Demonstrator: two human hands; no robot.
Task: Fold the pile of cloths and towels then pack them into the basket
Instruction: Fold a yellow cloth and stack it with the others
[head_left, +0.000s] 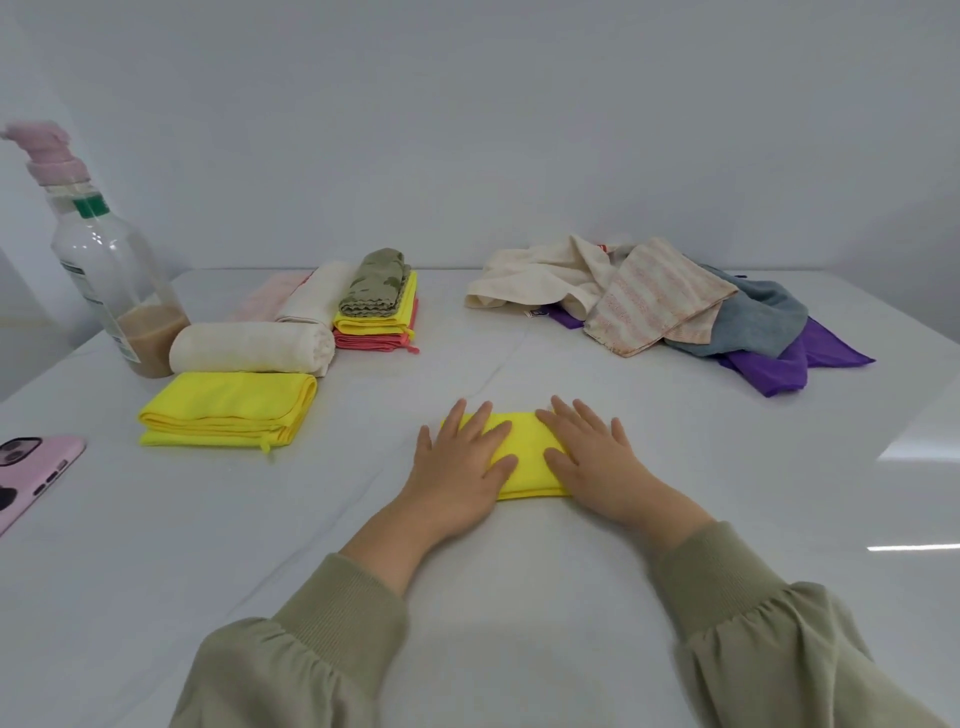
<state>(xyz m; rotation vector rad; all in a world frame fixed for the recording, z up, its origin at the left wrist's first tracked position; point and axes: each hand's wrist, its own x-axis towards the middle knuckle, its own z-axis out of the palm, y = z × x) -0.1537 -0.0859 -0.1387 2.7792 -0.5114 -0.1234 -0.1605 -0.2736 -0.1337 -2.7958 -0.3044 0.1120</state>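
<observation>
At the near middle of the table (519, 597), a folded yellow cloth (523, 451) is lying flat. The left hand (457, 462) and right hand (597, 460) are pressing down on its two ends with fingers straight and spread, gripping nothing. By its look, the cloth is being smoothed flat. It is probably light, soft and limp, so it is likely going to slump unless it is lifted by its folded edge with a palm underneath, or pinched at both near corners.

To the far left, finished pieces are waiting:
- one near yellow stack (228, 410) (one cloth or two, I cannot tell)
- two cream rolls (249, 345)
- one pink fold (265, 296)
- one olive patterned roll (376, 283), sitting on one yellow and one coral cloth (374, 340)

To the far right, the unfolded pile (675, 317) is showing at least four pieces: cream, striped, grey-blue and purple. One pump bottle (104, 260) and one pink phone (31, 467) are resting at the left edge. No basket is showing in view
</observation>
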